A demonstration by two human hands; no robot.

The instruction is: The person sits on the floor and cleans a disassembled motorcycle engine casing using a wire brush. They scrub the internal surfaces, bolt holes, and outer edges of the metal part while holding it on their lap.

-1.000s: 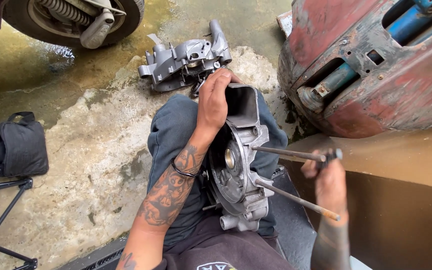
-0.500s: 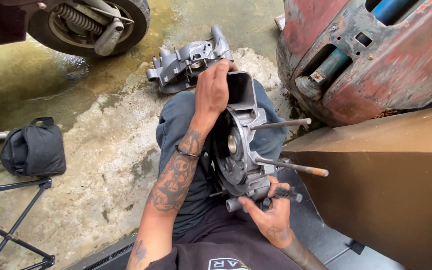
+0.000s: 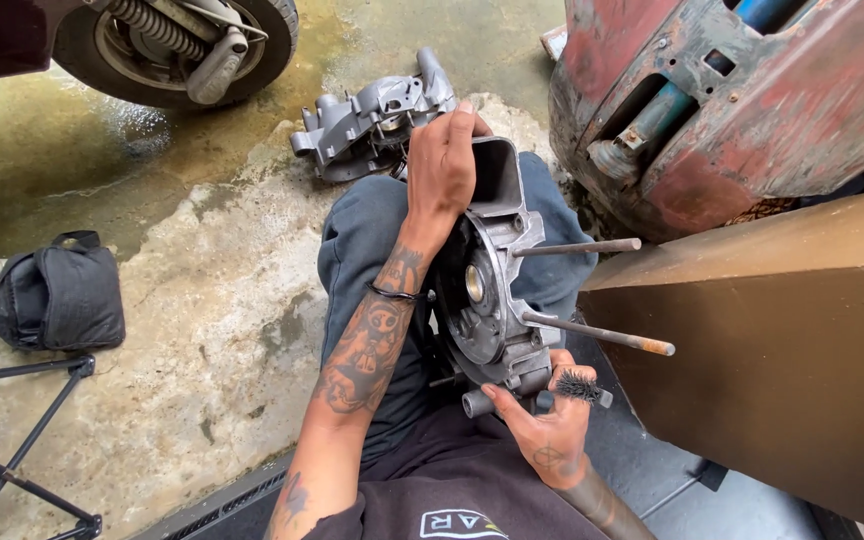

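Note:
A grey metal engine case half (image 3: 492, 290) stands on edge on my lap, with two long studs (image 3: 592, 335) sticking out to the right. My left hand (image 3: 442, 165) grips its upper edge and holds it upright. My right hand (image 3: 547, 420) is at the bottom of the case and holds a small black wire brush (image 3: 580, 386) against the lower end. A second grey engine case half (image 3: 372, 115) lies on the concrete floor just beyond my knee.
A scooter rear wheel with a spring shock (image 3: 187, 45) stands at the top left. A rusty red scooter body (image 3: 742, 100) is at the right, above a brown panel (image 3: 782, 340). A black bag (image 3: 57, 295) and black stand legs (image 3: 22, 460) lie at the left.
My right hand has come off the studs and moved down to the bottom of the case, where it holds the brush. My left hand has stayed on the case's top.

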